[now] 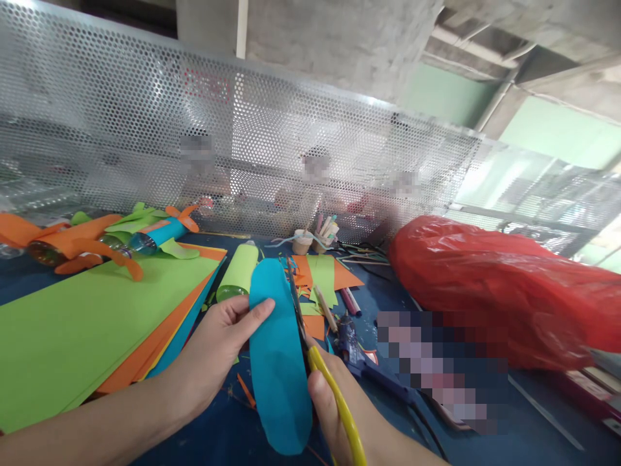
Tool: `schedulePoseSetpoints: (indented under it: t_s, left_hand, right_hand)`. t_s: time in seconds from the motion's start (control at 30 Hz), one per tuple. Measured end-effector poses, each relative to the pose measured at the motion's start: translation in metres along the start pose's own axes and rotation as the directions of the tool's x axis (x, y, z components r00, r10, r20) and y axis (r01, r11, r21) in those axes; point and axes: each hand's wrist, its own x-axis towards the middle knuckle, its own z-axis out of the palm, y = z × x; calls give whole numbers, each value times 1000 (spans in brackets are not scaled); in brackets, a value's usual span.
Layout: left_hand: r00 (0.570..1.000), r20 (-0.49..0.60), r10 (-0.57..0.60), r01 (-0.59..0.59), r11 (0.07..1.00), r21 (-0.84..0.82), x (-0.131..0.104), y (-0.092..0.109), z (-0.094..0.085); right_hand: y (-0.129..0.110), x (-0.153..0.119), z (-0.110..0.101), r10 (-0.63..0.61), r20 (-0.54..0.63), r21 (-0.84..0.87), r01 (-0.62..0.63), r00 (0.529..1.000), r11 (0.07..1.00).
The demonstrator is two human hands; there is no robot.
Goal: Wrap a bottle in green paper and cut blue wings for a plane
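My left hand (237, 327) pinches the left edge of a long blue paper piece (279, 362) with rounded ends, thumb on top. In my right hand (339, 401) is a pair of scissors (320, 369) with yellow handles. The blades point up and away along the paper's right edge, close to or touching it. Just beyond my left fingers lies a bottle wrapped in light green paper (237, 268). Small orange, green and blue paper scraps (305, 291) lie behind the scissors.
Stacked coloured sheets (97, 323) and paper-wrapped bottles (160, 234) are at left. A glue gun (352, 346), markers (351, 301) and a red plastic bag (485, 291) lie to the right. Cups (303, 242) stand before a perforated metal screen (291, 142); people show behind it.
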Motion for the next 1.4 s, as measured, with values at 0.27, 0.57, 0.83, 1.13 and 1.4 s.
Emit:
schedulePoseSetpoints:
  t_s: [0.27, 0.57, 0.83, 1.13, 1.4]
  left_hand:
    - [999, 30, 15, -15, 1000, -22, 0, 2, 0]
    - [1000, -6, 16, -16, 1000, -8, 1, 2, -1]
    - [1000, -12, 21, -21, 1000, -18, 3, -1, -2]
    - [994, -102, 35, -35, 999, -2, 9, 3, -6]
    - [964, -262, 35, -66, 992, -110, 18, 8, -9]
  right_hand:
    - [-1, 1, -1, 38, 23, 74, -40, 999, 996]
    - [-6, 1, -2, 72, -5, 81, -71, 997, 994]
    - [-6, 2, -1, 89, -46, 71, -85, 995, 994]
    - [4, 18, -9, 297, -95, -80, -304, 950, 949]
    - [26, 26, -12, 314, -81, -378, -321, 946, 868]
